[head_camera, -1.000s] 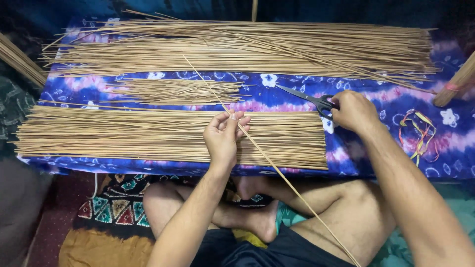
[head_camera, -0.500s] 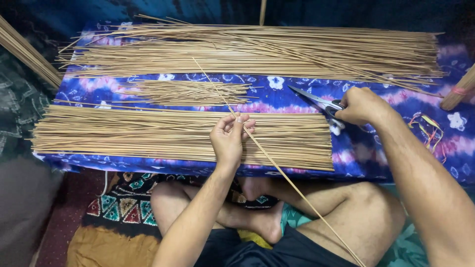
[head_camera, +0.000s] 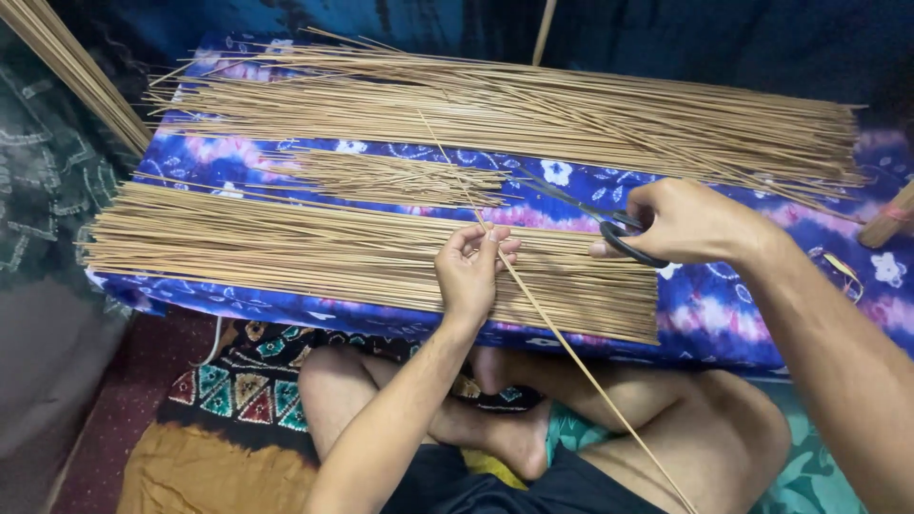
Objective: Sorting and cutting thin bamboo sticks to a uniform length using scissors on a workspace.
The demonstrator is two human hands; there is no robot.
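Note:
My left hand (head_camera: pixel 473 273) pinches one long thin tan stick (head_camera: pixel 562 338) that runs diagonally from the far pile down past my knee. It hovers over the near pile of trimmed sticks (head_camera: pixel 286 252). My right hand (head_camera: pixel 690 224) grips black-handled scissors (head_camera: pixel 581 207), blades pointing left toward the stick, a short way from it. A small heap of short cut-offs (head_camera: pixel 390 178) lies in the middle of the blue flowered cloth (head_camera: pixel 743 305). A large pile of longer sticks (head_camera: pixel 533 109) lies along the far edge.
My crossed bare legs (head_camera: pixel 609 428) sit below the cloth's front edge on a patterned mat (head_camera: pixel 228 390). More sticks (head_camera: pixel 71 71) lean at the upper left. A bundle end (head_camera: pixel 890 219) and coloured rubber bands (head_camera: pixel 843 266) lie at the right.
My right hand with the scissors has moved left toward the stick. My left hand keeps its pinch on the stick over the near pile. The view has shifted slightly.

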